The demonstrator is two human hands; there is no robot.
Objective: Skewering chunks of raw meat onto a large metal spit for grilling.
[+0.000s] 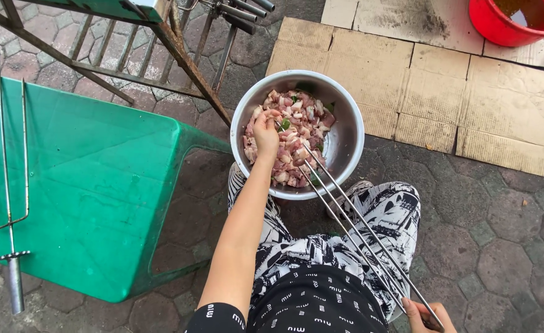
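Note:
A steel bowl point(346, 132) full of raw meat pieces point(300, 123) with bits of green leaf sits on the paving in front of my knees. My left hand point(264, 132) reaches into the bowl, fingers closed on a piece of meat at its left side. Low at the right, my right hand point(429, 317) grips the handle end of a long metal multi-pronged skewer point(358, 228). Its prongs run up and left, with the tips resting among the meat.
A green plastic stool point(99, 185) stands at the left with another metal pronged skewer point(7, 203) lying on it. A rusty metal frame point(179, 55) is behind. Flattened cardboard point(445, 92) and a red bucket point(512, 21) lie at the upper right.

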